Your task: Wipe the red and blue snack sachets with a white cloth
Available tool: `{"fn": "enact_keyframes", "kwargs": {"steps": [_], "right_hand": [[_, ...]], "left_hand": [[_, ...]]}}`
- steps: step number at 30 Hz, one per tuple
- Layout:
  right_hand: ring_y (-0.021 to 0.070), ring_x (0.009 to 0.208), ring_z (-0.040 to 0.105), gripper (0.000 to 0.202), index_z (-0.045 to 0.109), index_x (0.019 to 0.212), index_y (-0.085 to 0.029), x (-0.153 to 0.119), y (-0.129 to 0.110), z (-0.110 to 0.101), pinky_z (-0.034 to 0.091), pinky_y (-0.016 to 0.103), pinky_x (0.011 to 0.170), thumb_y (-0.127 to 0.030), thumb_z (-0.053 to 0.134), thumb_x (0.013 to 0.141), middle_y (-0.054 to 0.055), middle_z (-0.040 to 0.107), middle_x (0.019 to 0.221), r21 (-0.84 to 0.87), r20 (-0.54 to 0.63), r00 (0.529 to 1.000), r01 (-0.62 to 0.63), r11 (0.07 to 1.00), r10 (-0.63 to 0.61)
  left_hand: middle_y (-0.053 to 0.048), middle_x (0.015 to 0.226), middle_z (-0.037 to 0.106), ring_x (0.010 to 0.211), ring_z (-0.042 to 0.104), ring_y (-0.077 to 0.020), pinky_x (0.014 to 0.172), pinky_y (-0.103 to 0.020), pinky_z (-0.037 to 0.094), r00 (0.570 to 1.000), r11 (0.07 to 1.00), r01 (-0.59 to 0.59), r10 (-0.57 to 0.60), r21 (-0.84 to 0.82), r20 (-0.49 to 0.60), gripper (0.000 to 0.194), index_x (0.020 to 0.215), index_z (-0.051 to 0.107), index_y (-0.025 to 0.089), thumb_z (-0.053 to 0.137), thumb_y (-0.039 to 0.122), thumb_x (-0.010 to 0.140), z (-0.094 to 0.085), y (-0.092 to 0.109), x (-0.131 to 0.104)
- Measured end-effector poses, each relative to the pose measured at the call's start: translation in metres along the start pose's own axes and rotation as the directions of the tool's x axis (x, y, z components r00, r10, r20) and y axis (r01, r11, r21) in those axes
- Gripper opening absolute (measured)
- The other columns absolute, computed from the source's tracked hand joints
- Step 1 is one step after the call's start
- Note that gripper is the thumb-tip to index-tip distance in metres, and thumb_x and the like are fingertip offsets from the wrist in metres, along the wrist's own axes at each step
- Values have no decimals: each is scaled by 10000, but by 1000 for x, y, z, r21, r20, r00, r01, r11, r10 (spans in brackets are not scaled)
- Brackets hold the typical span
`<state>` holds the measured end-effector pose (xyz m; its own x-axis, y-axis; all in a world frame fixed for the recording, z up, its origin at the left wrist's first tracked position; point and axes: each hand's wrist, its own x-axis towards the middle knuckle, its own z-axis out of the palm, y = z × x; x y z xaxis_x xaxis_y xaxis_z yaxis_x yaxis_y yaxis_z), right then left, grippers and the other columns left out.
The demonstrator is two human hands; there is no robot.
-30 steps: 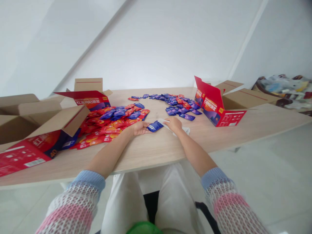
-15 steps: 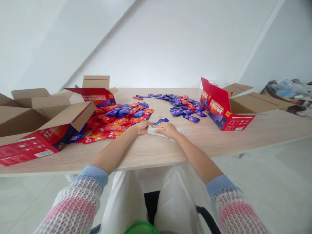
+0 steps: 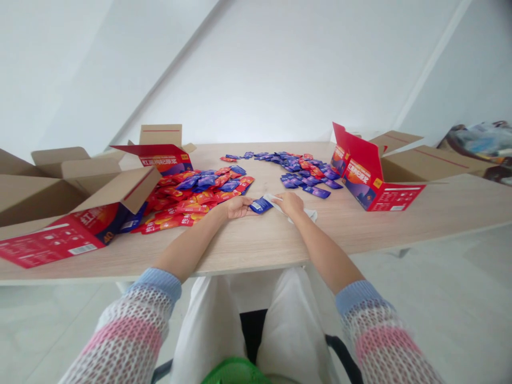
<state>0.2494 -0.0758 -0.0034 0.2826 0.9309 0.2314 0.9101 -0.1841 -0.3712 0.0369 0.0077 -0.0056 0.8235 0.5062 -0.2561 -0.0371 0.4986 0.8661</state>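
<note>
Between my hands, just above the table, is a blue sachet (image 3: 261,206) with pale print on it. My left hand (image 3: 239,207) grips its left end. Bunched in the fingers of my right hand (image 3: 290,204) is a white cloth or tissue (image 3: 310,214), one part touching the sachet's right end and the rest trailing toward the right. Left of my left hand lies a heap of red and blue sachets (image 3: 192,205). Beyond my right hand, smaller-looking blue and red sachets (image 3: 306,173) are spread over the table.
Two open red cartons stand at the left, a near one (image 3: 52,242) and a far one (image 3: 164,160). Another open red carton (image 3: 400,197) is at the right. The wooden table (image 3: 248,245) meets a white wall. Plastic bags (image 3: 484,140) lie at the far right.
My right hand has moved right with the white cloth or tissue, off most of the blue sachet. More of the sachet shows now. My left hand keeps its hold.
</note>
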Motion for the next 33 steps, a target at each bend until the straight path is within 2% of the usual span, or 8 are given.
{"fn": "enact_keyframes", "kwargs": {"steps": [6,9,13,17,21,27,30,33], "right_hand": [[255,996,636,377,693,1105,-339,2,11,-3,458,319,815,-542,604,800,62,707,1065,130,-89,993,-66,989,78],[234,1022,628,353,703,1093,-299,-2,5,-3,455,305,863,-500,593,824,42,700,1092,299,-207,977,113,947,-51],[207,967,646,363,690,1120,-254,-11,-14,4,478,292,842,-469,525,878,28,702,1085,499,-319,921,366,786,-226],[201,911,651,371,688,1125,-281,-19,-29,9,478,269,787,-493,572,844,29,713,1040,397,-153,916,400,826,-370],[203,942,639,380,686,1117,-336,-20,-31,8,457,258,781,-550,569,826,21,711,1048,200,5,951,301,932,-309],[249,970,640,354,686,1114,-354,-14,-18,3,458,307,762,-532,534,848,65,706,1051,-1,-45,999,-2,1000,2],[280,958,647,343,708,1087,-300,-9,-12,-1,465,337,752,-485,568,836,121,701,1035,-91,-30,987,-160,983,158],[304,981,638,359,716,1077,-254,-5,-8,-3,469,358,759,-474,584,826,154,687,1059,-110,-22,976,-217,970,216]], "left_hand": [[-203,1033,678,963,667,-227,945,-376,478,1000,1000,-6,6,11,9,389,1222,527,-22,382,30,865,1,-1,2],[-198,1039,677,953,671,-224,928,-359,491,1000,999,-20,19,40,18,376,1201,549,-8,408,33,855,-1,-2,3],[-193,998,688,902,684,-226,897,-377,511,999,999,-27,27,31,18,339,1144,570,8,420,21,840,-4,-3,6],[-162,910,706,838,692,-205,861,-362,528,999,1000,-30,30,7,-34,346,1127,572,32,403,2,826,-1,-4,8],[-155,866,707,799,693,-195,834,-345,536,998,999,-35,35,-3,-47,353,1105,577,23,387,-29,812,5,-4,6],[-180,925,700,875,686,-212,885,-373,517,1000,999,-16,16,-40,-12,311,1087,589,5,407,1,835,7,-4,1],[-185,966,696,895,682,-219,881,-374,517,999,997,-54,53,-56,-12,307,1080,605,8,407,16,846,8,-6,0],[-175,950,699,859,686,-214,846,-359,531,995,994,-99,98,-46,-33,285,1054,621,14,419,27,853,10,-7,-1]]}}
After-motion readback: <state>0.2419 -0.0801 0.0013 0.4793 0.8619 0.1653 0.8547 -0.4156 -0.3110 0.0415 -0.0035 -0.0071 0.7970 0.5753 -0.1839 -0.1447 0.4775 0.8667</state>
